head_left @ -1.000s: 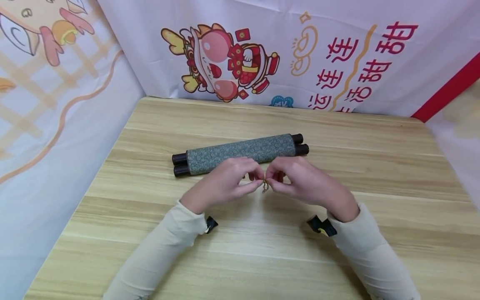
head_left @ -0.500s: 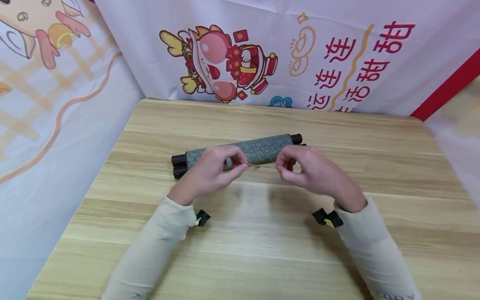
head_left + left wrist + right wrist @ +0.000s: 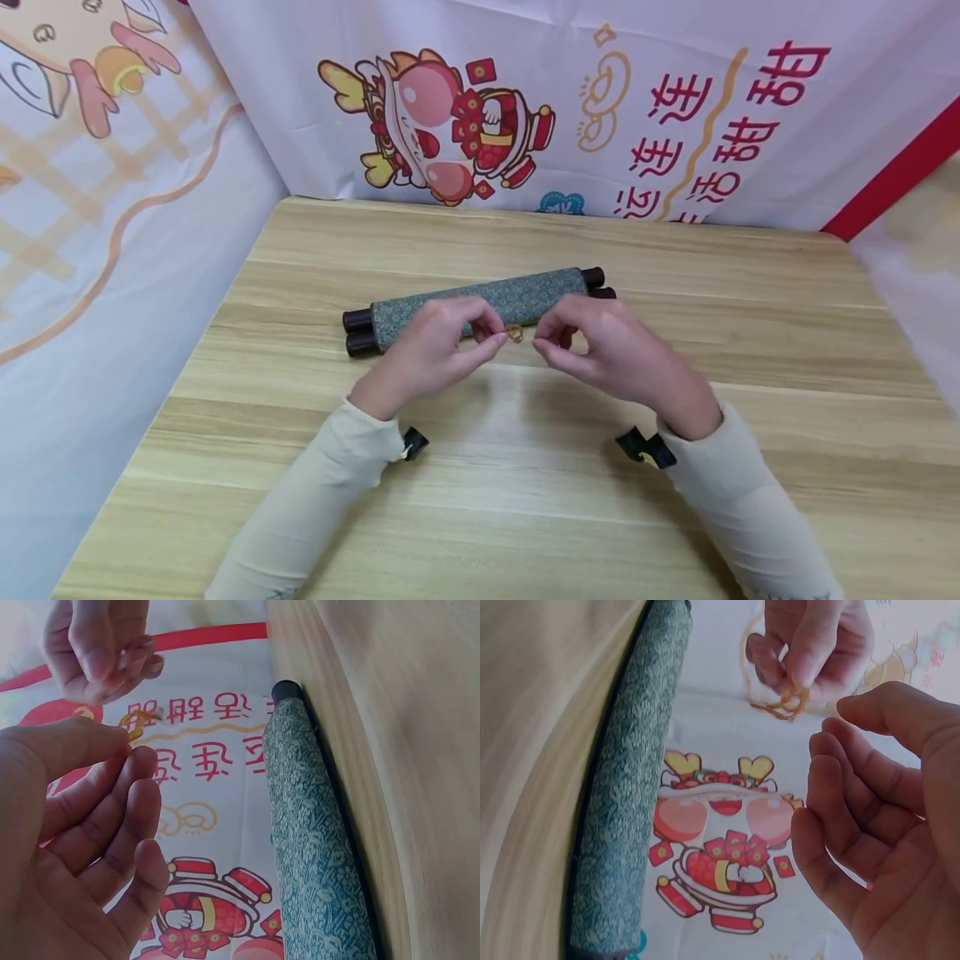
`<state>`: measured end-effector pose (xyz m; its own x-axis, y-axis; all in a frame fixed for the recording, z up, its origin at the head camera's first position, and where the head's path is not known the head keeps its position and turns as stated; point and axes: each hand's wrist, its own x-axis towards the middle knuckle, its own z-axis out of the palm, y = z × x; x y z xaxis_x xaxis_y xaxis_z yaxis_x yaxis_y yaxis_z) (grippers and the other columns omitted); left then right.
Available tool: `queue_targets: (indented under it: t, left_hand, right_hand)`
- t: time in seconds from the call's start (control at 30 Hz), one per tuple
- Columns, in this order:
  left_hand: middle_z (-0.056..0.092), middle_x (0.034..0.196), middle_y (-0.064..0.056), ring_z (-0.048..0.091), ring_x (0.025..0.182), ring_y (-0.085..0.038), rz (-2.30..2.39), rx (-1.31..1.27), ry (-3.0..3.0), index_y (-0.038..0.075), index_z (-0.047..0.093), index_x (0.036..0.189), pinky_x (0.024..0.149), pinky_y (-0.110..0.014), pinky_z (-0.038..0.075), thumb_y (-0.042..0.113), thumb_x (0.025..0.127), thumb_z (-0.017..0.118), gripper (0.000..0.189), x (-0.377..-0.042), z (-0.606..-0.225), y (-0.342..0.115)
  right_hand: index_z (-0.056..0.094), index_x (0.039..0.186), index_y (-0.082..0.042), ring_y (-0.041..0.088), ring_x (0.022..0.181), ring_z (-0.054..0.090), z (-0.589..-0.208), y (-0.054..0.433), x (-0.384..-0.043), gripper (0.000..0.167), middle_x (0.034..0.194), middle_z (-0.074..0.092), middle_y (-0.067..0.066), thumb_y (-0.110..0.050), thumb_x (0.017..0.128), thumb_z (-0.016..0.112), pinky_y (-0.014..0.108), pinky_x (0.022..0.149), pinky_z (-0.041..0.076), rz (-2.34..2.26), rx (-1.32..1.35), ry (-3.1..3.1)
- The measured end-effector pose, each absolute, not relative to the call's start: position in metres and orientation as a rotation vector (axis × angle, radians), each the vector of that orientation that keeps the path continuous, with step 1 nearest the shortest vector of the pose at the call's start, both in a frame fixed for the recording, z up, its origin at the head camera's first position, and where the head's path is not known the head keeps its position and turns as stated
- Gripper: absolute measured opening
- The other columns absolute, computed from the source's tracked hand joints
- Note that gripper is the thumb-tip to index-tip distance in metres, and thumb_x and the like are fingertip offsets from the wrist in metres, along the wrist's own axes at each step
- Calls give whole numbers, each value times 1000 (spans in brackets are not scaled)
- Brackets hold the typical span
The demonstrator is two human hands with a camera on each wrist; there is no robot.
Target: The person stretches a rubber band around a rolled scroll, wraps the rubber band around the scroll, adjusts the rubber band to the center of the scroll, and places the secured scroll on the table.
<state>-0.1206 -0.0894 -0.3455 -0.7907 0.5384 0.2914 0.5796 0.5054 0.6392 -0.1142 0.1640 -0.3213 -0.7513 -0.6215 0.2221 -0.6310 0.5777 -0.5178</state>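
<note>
A green scroll (image 3: 517, 298) lies slantwise on a bench (image 3: 495, 508). By the scroll's near side, two hands are raised above the bench, their fingertips facing each other. The left hand (image 3: 442, 343) pinches a small orange cord (image 3: 515, 333) between thumb and forefinger, its other fingers loosely curved. The right hand (image 3: 603, 343) is just beside the cord, not touching it, fingers softly bent, thumb and forefinger slightly parted.

The table (image 3: 480, 517) has a flat top of light wood, with darker streaks that go from side to side. On it lies a rolled scroll (image 3: 517, 296) with a greenish patterned cover, slightly slanted; two dark rods (image 3: 358, 321) come out at each end.
</note>
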Motion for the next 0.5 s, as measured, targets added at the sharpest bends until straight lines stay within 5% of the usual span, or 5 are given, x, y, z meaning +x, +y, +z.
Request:
queue_targets:
  t: [0.5]
  left_hand:
    - [75,93,0,66,85,-10,-1091,-1106,-2589,9,74,98,78,-25,58,13,98,73,4,-112,-345,-79]
  right_hand:
    - [79,103,-10,6,80,64,-327,153,-110,9,90,74,-1,-14,95,79,23,72,59,847,1148,-2767]
